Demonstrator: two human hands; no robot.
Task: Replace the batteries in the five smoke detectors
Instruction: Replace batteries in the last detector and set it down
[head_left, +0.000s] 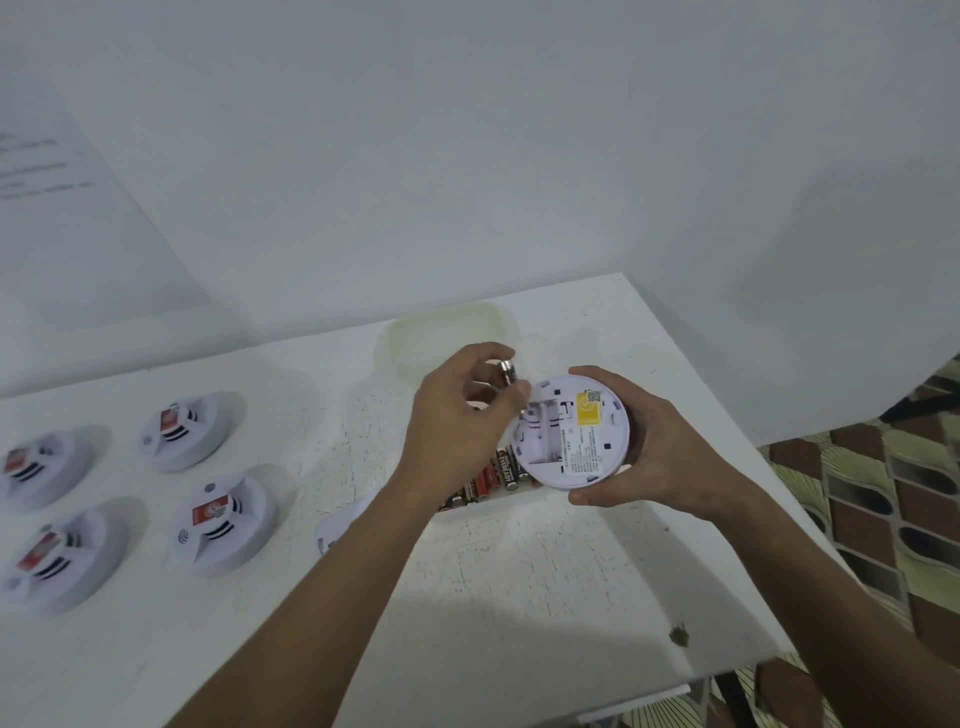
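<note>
My right hand (660, 447) grips a white round smoke detector (571, 434), back side up, with its battery bay uncovered and a yellow label beside it. My left hand (462, 415) pinches a battery (507, 372) just above the detector's left edge. Below both hands, a white box (498, 506) holds several red and black batteries (496, 475). Several other smoke detectors sit face up at the left of the white table (545, 582); one of these detectors (221, 522) has a red label. A white cover piece (337, 525) lies partly under my left forearm.
A pale translucent lid (441, 332) lies on the table behind my hands. The table's right edge runs diagonally past my right forearm, with a patterned floor (883, 493) beyond it. A white wall stands behind, with a printed sheet (47, 171) at the left.
</note>
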